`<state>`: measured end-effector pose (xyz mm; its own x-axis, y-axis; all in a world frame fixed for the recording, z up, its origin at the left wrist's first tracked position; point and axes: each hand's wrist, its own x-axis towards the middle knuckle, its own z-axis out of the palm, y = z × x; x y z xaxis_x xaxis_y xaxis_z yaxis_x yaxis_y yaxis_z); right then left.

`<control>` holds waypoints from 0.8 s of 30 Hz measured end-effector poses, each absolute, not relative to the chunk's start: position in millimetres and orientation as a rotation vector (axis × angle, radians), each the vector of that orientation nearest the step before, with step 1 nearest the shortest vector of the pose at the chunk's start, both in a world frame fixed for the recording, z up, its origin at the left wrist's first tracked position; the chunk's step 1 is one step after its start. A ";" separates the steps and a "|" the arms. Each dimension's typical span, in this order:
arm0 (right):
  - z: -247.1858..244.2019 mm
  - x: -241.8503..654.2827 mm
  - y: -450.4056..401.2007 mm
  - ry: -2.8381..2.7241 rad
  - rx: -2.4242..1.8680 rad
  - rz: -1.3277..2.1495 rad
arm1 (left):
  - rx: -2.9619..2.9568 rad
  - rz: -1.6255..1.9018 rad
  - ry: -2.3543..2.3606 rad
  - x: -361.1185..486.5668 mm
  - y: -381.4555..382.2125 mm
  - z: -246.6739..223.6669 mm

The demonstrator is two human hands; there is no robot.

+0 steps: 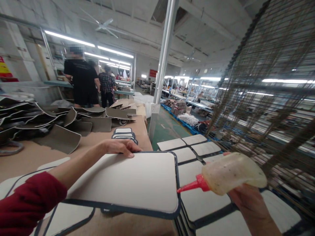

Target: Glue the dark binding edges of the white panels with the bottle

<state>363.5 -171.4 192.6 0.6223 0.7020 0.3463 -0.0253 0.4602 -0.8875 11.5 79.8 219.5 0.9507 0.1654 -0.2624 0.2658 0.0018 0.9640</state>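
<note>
Firstly, writing: red banner [153, 72] on the far wall carries pale marks, too small to read. Red-and-yellow sign [5, 69] at the left border is cut off; lettering not legible.

Left hand [121, 147]: partly closed over the far edge of a white panel [133, 183], thumb on the upper face, the other fingers partly hidden. Right hand [246, 196]: wrapped around a translucent squeeze bottle [232, 173], most of the grip concealed behind it; squeezing force cannot be told. Red nozzle [194, 185] points left, tip at the panel's dark border on its right-hand end; actual contact uncertain. Panel sits tilted above the table's near part, its left end covered by the forearm and dark red sleeve [36, 200].

Surface: tan table [141, 129], bearing a heap of curved grey-brown pieces [60, 139] and a small stack of dark-edged panels [123, 131]. To the right, rows of stacked white panels [206, 203], partly behind the bottle.

Room: large workshop, green floor [169, 127], metal post [164, 52], strip lights, ceiling fan [106, 26]. Two people stand beyond the table, heads pixelated. Lattice [248, 68] at right is blurred.
</note>
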 end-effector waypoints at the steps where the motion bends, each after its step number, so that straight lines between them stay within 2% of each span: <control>1: 188.7 366.4 -172.2 -0.786 -1.006 0.519 | 1.566 -0.076 0.344 11.0 81.0 218.2; 10: 184.0 352.7 -182.1 -0.747 -0.996 0.542 | 1.415 0.026 0.482 12.5 77.1 218.4; 24: 182.0 338.6 -189.9 -0.696 -1.002 0.516 | 1.474 0.029 0.399 7.8 88.5 199.2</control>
<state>338.6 -189.9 182.0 0.6767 0.6783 0.2864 -0.0772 0.4523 -0.8885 7.8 88.5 199.2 0.9344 0.2600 -0.2436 0.2223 0.1090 0.9689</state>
